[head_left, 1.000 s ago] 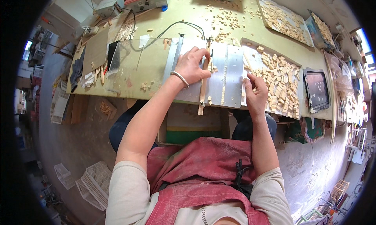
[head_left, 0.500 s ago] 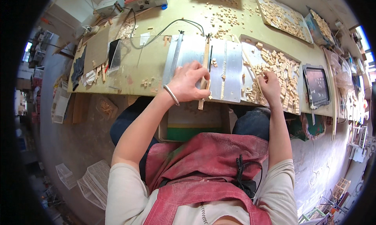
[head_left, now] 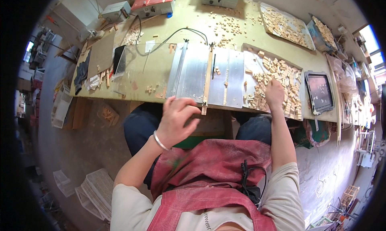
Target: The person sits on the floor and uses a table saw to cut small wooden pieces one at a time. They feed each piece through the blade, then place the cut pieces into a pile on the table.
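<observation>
My left hand [head_left: 179, 120], slightly blurred, hovers just off the table's front edge with bent fingers apart and nothing visible between them. Above it is a metal jig plate [head_left: 191, 76] with a wooden strip [head_left: 207, 80] fixed across it by small clamps, a thin black rod [head_left: 214, 66] and a few small blocks [head_left: 218, 71]. My right hand [head_left: 274, 94] has its fingers curled down among the wooden blocks [head_left: 288, 84] in a shallow tray [head_left: 249, 54]. Its fingertips are hidden; I cannot tell what they hold. A thin pale stick lies just above that hand.
Metal control boxes [head_left: 150, 1] and a cable [head_left: 169, 37] are at the back. A second block tray [head_left: 285, 25] is at back right, a black-framed tray [head_left: 319, 92] at right, cardboard [head_left: 100, 60] and a clear sheet [head_left: 136, 66] at left. White baskets [head_left: 94, 190] stand on the floor.
My left hand has left the strip on the jig and moved down and left toward me. My right hand has moved rightward into the pile of blocks, its fingers curling down.
</observation>
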{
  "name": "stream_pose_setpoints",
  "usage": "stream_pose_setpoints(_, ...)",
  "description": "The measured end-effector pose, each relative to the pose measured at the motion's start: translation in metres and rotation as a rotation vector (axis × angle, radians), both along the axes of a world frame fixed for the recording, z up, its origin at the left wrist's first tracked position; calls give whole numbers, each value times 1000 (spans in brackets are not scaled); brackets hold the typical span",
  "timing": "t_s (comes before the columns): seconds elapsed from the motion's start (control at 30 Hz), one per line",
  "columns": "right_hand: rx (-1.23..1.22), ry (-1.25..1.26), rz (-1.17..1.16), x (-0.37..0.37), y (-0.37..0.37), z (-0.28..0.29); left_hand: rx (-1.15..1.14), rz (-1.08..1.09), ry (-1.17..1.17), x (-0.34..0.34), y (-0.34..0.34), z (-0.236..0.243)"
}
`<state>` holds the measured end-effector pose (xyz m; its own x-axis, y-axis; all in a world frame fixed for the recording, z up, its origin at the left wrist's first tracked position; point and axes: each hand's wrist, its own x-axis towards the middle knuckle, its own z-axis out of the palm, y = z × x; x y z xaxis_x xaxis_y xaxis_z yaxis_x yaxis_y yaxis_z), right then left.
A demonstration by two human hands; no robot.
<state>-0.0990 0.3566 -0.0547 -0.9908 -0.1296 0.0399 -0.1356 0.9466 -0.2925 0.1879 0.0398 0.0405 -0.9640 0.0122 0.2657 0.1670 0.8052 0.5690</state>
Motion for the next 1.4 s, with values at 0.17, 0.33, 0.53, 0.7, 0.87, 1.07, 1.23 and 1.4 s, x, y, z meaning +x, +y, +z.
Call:
stream_pose_setpoints(0.17, -509, 50, 309, 29, 68, 25, 70, 279, 139, 37, -27, 5)
stream_pose_setpoints(0.33, -211, 98, 519, 51, 70, 42, 201, 429, 129, 57, -43, -7)
stream_pose_setpoints(0.53, -152, 195, 489, 39, 39, 43, 135, 494, 114, 74, -51, -9)
stream_pose_setpoints(0.7, -193, 227, 503, 21, 35, 38, 95, 549, 113, 81, -62, -10)
stream_pose_setpoints(0.87, -189, 254, 435, 20, 21, 39, 123, 558, 131, 80, -66, -9)
stream_pose_setpoints(1.07, -288, 316, 313, 35, 13, 37, 166, 531, 122, 71, -54, -6)
stream_pose_setpoints(1.23, -225, 233, 400, 46, 31, 46, 157, 499, 105, 67, -48, -7)
stream_pose_setpoints(1.4, -153, 177, 464, 57, 31, 54, 174, 479, 81, 66, -41, -14)
